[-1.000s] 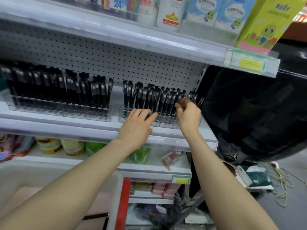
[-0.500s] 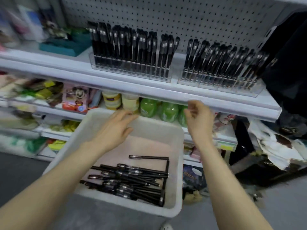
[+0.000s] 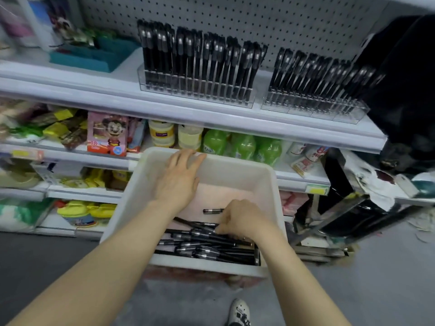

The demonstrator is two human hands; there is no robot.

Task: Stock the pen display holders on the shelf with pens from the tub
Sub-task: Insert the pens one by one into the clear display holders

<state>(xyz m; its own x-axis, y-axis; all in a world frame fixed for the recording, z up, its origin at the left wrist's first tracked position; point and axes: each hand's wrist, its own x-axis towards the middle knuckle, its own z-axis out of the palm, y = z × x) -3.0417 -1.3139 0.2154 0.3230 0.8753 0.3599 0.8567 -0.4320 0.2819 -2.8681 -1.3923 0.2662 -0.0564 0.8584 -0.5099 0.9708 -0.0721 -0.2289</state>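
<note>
Under my right hand (image 3: 242,222) fingers: pens (image 3: 207,245), a loose heap at the tub's (image 3: 235,170) near end. Fingers curled onto the heap; gripping or not, cannot tell. Left hand (image 3: 179,182) beyond, flat, fingers straight, at the far wall. Best: take few, caps aligned, before the holders (image 3: 313,104) above.

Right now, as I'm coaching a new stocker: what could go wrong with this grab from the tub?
1. The right hand curls onto pens that lie crossed in a pile in the tub; lifting a few may drag others out and drop them.
2. The right holder looks packed, its pens leaning; pushing more in might knock neighbours askew.
3. The left hand lies open at the tub's rim without gripping it, so a tug may shift the tub.
</note>
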